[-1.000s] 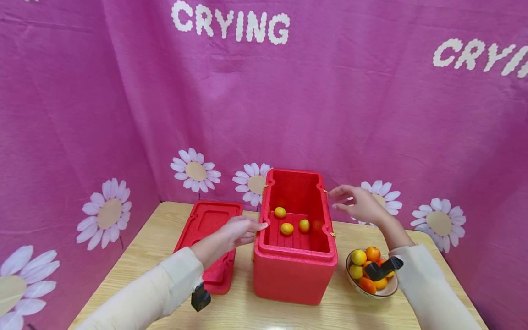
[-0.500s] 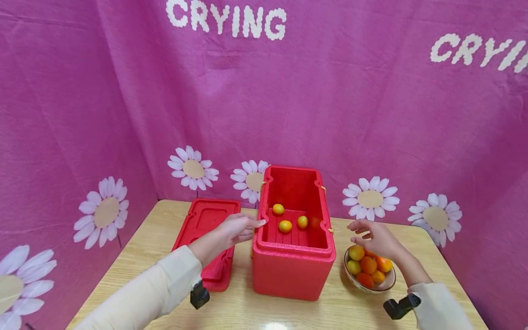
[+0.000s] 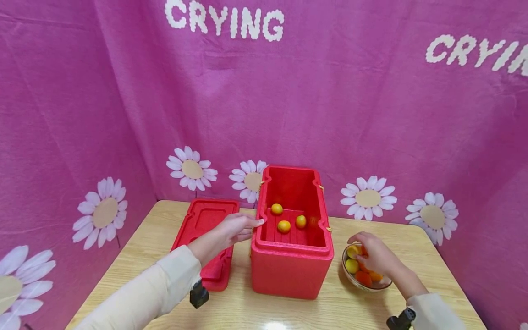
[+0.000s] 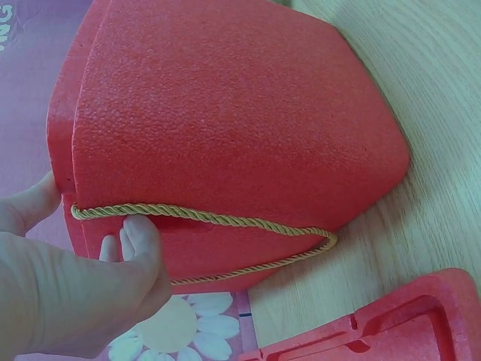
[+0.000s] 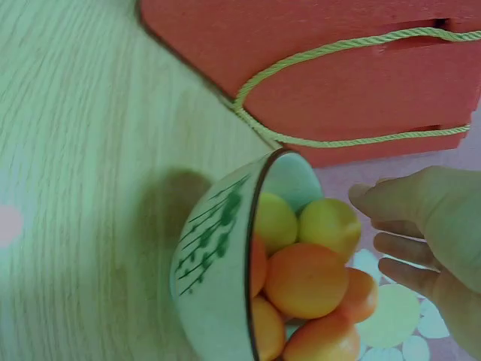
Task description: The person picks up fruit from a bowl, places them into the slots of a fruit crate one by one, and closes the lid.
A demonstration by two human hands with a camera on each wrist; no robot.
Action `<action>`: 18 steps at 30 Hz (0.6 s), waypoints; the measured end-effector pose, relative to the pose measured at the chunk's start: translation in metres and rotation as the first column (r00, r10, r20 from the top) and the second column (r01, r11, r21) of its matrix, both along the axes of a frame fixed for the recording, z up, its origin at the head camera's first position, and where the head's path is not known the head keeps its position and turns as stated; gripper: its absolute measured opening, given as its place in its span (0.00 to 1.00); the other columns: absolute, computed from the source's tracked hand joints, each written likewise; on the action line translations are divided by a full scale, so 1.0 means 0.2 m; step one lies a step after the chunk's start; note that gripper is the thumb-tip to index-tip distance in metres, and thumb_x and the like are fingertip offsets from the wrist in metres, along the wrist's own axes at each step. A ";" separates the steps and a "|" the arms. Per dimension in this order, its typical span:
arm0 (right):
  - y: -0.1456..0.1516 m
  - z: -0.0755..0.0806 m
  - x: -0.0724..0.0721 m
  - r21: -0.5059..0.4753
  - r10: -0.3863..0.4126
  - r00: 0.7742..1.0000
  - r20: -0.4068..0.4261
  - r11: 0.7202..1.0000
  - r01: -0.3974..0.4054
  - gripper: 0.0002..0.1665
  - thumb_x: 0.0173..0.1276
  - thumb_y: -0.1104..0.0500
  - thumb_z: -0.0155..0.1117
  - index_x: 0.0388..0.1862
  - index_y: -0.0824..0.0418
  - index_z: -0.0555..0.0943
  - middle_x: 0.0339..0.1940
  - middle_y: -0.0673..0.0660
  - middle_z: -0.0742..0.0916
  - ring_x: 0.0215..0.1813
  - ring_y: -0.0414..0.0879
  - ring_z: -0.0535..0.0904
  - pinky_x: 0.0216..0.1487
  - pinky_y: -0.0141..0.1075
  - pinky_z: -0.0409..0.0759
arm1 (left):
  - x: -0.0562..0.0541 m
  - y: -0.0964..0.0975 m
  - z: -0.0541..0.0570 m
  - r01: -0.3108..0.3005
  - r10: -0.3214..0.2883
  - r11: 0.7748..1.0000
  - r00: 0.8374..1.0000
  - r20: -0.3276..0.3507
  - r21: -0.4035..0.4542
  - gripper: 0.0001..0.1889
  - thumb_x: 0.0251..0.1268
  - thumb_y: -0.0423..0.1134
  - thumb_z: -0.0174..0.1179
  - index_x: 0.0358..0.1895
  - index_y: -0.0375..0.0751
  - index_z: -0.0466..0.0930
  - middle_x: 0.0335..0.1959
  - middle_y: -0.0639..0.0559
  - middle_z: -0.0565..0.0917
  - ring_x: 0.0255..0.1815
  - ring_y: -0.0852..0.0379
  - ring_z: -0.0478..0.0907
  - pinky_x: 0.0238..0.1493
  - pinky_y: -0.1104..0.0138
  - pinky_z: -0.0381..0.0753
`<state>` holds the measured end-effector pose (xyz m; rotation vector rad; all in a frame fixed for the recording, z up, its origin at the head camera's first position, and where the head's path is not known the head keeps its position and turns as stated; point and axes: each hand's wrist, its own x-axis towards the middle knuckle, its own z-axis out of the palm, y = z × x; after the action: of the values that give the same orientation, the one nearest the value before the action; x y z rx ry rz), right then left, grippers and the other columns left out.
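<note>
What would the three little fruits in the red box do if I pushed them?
The fruits would probably roll, since they look round and sit apart. The tall walls of the red box would likely stop them. They look small beside it, so they're probably light.

Red box w/ 3 fruits, bowl nr

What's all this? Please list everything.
Box: one, red, on table
Box fruit: three, yellowish, inside
Lid: one, red, left of box
Cords: two, gold, on box
Bowl: one, whitish, right of box
Bowl fruit: at least seven, yellow and orange, inside
Table: one, light wood, underneath
Cloth: count unclear, purple with white flowers and letters, behind
Cameras: two, black, at wrists
Sleeves: two, cream, on arms
Left hand: one, bare, gripping box
Right hand: one, bare, at bowl
</note>
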<state>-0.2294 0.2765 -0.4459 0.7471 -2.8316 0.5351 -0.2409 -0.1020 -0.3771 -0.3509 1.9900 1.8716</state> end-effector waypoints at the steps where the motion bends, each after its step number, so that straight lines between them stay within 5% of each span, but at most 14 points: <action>1: 0.00 -0.01 0.00 0.002 0.005 1.000 -0.005 1.000 -0.005 0.19 0.48 0.73 0.72 0.40 0.62 0.81 0.40 0.57 0.85 0.44 0.52 0.80 0.48 0.50 0.84 | 0.00 0.00 0.00 0.002 -0.001 1.000 1.000 0.005 -0.004 0.20 0.60 0.42 0.65 0.52 0.34 0.75 0.45 0.45 0.83 0.40 0.54 0.82 0.57 0.60 0.82; 10: 0.03 -0.08 -0.04 0.108 0.062 0.992 -0.106 0.993 -0.051 0.22 0.41 0.74 0.76 0.36 0.60 0.82 0.37 0.53 0.84 0.41 0.48 0.80 0.46 0.47 0.85 | 0.00 0.00 0.00 0.004 -0.004 1.000 1.000 -0.006 0.003 0.20 0.60 0.41 0.65 0.52 0.34 0.75 0.48 0.43 0.83 0.44 0.53 0.83 0.60 0.58 0.81; 18: 0.03 -0.09 -0.06 0.121 0.047 0.998 -0.040 0.992 -0.042 0.20 0.43 0.73 0.75 0.36 0.60 0.81 0.36 0.53 0.84 0.40 0.47 0.79 0.47 0.48 0.85 | -0.01 0.00 -0.01 -0.002 0.002 1.000 1.000 -0.001 -0.010 0.20 0.60 0.42 0.65 0.51 0.35 0.75 0.47 0.44 0.84 0.42 0.53 0.83 0.56 0.60 0.83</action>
<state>-0.2413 0.2820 -0.4632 0.8338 -2.8338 0.3526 -0.2423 -0.1014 -0.3782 -0.3549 2.0011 1.8633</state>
